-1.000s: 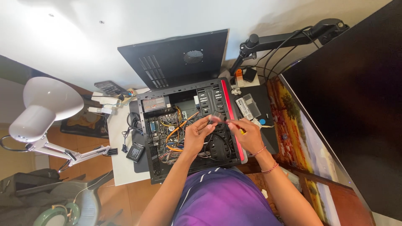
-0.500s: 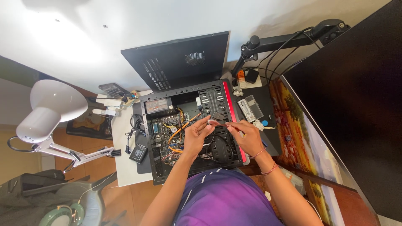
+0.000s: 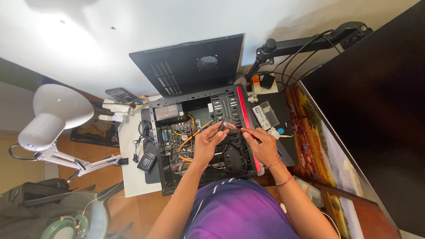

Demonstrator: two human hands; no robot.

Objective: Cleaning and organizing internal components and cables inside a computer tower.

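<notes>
An open black computer case (image 3: 164,177) with a red front strip lies flat on the desk, full of orange and yellow cables. My left hand (image 3: 207,142) hovers over the middle of the case, fingers pinching a small flat connector (image 3: 227,123). My right hand (image 3: 264,145) is at the case's red edge and grips a thin red cable (image 3: 242,130) that runs to that connector. Both hands are close together above the drive bay area.
The removed black side panel (image 3: 190,66) leans against the wall behind the case. A white desk lamp (image 3: 55,115) stands left. A monitor arm (image 3: 301,44) and a large dark monitor (image 3: 376,110) are right. Small devices (image 3: 265,116) lie beside the case.
The view has shifted slightly. Both hands stay over the case, still working the connector and red cable, with only small finger movements.
</notes>
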